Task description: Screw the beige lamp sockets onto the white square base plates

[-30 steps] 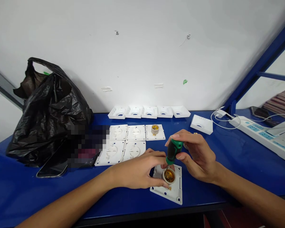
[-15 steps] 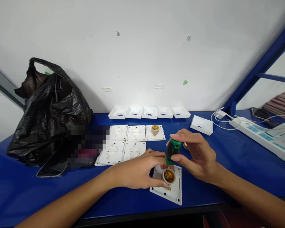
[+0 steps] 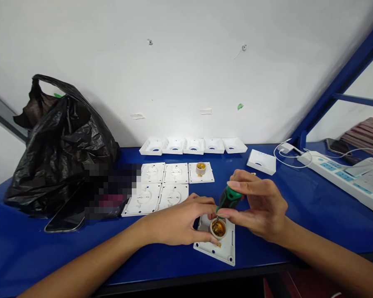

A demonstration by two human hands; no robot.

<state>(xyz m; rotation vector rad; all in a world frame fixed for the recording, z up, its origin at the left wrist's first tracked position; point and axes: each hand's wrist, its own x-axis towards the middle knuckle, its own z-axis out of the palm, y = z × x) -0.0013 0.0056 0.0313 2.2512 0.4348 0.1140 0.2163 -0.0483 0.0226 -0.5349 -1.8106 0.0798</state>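
Holding a screwdriver (image 3: 229, 199) down inside a round socket (image 3: 218, 230) on a white plate (image 3: 225, 255), near the front edge of the table (image 3: 161, 265).
Gripping the socket between thumb and fingers of the left hand (image 3: 186, 221), pinching the green handle (image 3: 233, 196) in the right hand (image 3: 262, 205); best to bring the tilted shaft (image 3: 216, 220) more upright, press straight down, and turn slowly to avoid slipping.

My left hand (image 3: 186, 221) hides part of the white plate (image 3: 224, 254); blocky blur masks a dark object (image 3: 112, 200); the right edge crops the power strip (image 3: 343, 176).
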